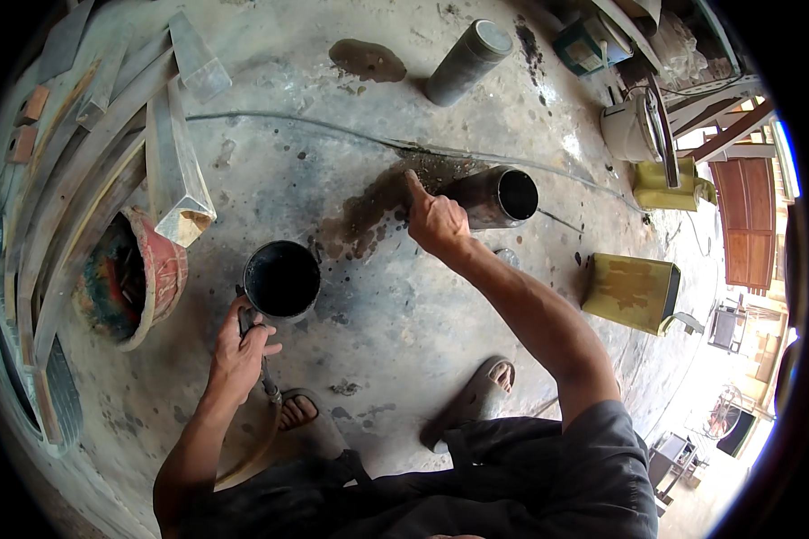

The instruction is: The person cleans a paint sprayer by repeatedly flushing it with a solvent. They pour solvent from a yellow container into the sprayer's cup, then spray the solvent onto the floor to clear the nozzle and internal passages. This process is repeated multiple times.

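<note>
Low on the left, my left hand (240, 355) is closed around a dark hose-fed hand tool (246, 322), probably a blow gun or spray gun. A brown hose (262, 440) runs from its lower end toward my leg. Right by it, a round black open container (283, 278) shows its dark inside; I cannot tell whether the tool touches it. My right hand (439, 220) reaches forward with the index finger stretched out and the other fingers curled. It covers part of a dark open-topped metal cylinder (503, 199); contact cannot be made out. No object shows in that hand.
A closed grey cylinder (469, 65) stands farther off. A thin hose (333, 132) crosses the stained floor beside a wet patch (368, 61). To the left are a worn red bowl (166, 269) and long metal strips (108, 153); to the right, a yellow tin (629, 292) and buckets (627, 130).
</note>
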A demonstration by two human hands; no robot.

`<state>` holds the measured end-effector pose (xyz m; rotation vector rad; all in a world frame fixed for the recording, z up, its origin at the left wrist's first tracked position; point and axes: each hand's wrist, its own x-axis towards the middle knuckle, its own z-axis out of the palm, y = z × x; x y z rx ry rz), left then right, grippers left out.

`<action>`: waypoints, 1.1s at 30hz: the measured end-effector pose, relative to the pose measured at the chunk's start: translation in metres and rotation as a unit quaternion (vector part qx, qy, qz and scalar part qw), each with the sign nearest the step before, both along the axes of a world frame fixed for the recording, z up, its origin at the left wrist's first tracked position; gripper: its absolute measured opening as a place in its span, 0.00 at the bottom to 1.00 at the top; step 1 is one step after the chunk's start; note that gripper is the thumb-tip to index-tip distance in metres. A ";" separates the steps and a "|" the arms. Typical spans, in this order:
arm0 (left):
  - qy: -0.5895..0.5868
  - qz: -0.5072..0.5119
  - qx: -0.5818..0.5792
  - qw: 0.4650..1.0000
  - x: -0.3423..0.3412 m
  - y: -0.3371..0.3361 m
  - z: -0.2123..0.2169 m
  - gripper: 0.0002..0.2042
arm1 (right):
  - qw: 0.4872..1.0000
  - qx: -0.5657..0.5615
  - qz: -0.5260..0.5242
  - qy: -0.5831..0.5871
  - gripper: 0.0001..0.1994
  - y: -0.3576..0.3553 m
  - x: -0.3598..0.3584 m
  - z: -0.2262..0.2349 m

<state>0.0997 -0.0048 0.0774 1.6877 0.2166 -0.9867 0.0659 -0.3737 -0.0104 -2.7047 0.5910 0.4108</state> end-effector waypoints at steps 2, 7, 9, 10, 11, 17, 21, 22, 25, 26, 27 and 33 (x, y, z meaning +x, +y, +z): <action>0.006 -0.003 -0.011 1.000 0.001 0.001 -0.001 0.19 | 1.000 -0.002 -0.004 0.007 0.35 0.000 0.001 0.001; 0.003 -0.014 -0.009 1.000 0.001 -0.001 -0.003 0.21 | 1.000 -0.002 -0.018 0.024 0.34 0.000 0.005 -0.001; 0.001 -0.010 -0.012 1.000 0.000 -0.001 -0.004 0.20 | 1.000 0.002 -0.017 0.020 0.33 0.000 0.005 -0.004; -0.001 -0.011 -0.011 1.000 0.000 -0.002 -0.004 0.20 | 1.000 0.004 -0.017 0.017 0.33 0.000 0.005 -0.006; -0.003 -0.011 -0.010 1.000 0.001 -0.002 -0.003 0.19 | 0.999 0.003 -0.015 0.031 0.33 0.001 0.006 -0.004; -0.010 -0.015 -0.014 1.000 -0.001 -0.003 -0.001 0.18 | 0.999 0.001 0.001 0.041 0.35 -0.006 -0.003 -0.001; -0.015 -0.014 -0.010 1.000 -0.001 -0.003 -0.001 0.17 | 1.000 0.004 0.008 0.023 0.37 -0.003 -0.013 -0.004; -0.015 -0.015 -0.007 1.000 -0.001 -0.005 -0.001 0.17 | 1.000 0.007 0.008 0.020 0.37 -0.003 -0.012 -0.005; -0.014 -0.022 0.001 1.000 -0.002 -0.009 -0.001 0.17 | 0.999 -0.014 0.029 0.019 0.38 -0.004 -0.001 0.001; -0.015 -0.026 0.001 1.000 -0.002 -0.010 -0.001 0.16 | 0.998 -0.026 0.043 0.027 0.38 -0.004 0.001 -0.001; -0.015 -0.029 0.000 0.999 -0.002 -0.011 -0.002 0.16 | 0.997 -0.038 0.058 0.036 0.38 -0.004 0.002 -0.003; -0.012 -0.021 0.003 1.000 -0.004 -0.013 0.000 0.20 | 0.994 0.025 0.089 0.060 0.38 0.028 -0.013 0.011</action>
